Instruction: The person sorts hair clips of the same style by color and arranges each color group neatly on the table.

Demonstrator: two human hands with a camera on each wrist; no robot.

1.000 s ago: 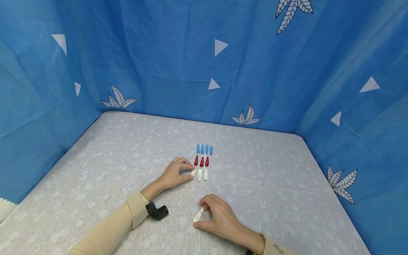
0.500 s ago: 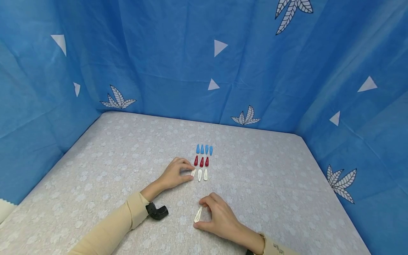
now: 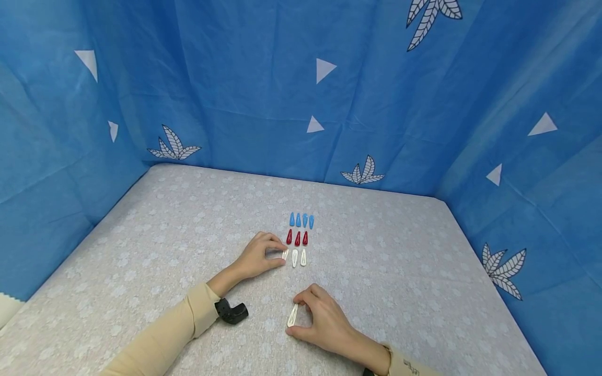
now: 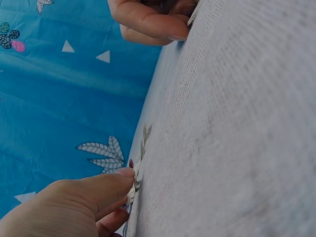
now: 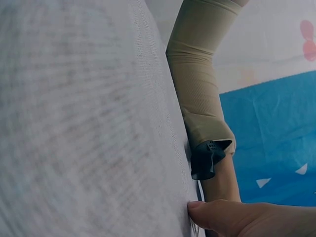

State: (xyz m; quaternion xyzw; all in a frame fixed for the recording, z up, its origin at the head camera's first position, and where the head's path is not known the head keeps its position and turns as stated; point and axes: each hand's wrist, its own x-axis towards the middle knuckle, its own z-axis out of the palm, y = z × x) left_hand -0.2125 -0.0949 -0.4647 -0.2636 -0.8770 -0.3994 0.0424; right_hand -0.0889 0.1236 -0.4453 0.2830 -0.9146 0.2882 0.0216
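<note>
In the head view my left hand (image 3: pixel 256 256) pinches a white snap hair clip (image 3: pixel 285 255) between thumb and fingers, at the left end of the nearest row. Beside it lie two more white hair clips (image 3: pixel 294 258). Nearer the front, my right hand (image 3: pixel 325 317) holds another white hair clip (image 3: pixel 292 316) by its two ends, thumb at the near end and fingers at the far one. Three red hair clips (image 3: pixel 298 238) form the middle row. Behind them several blue hair clips (image 3: pixel 298 220) stand side by side in a row.
A pale flowered cloth (image 3: pixel 400 271) covers the table. Blue curtains (image 3: pixel 263 104) enclose its back and both sides. A black wrist camera (image 3: pixel 232 312) sticks out from the left sleeve (image 3: pixel 164 329), low over the cloth.
The clip in my right hand has turned slightly, its far end swinging left so that it lies more upright in the view. My left hand stays where it was.
</note>
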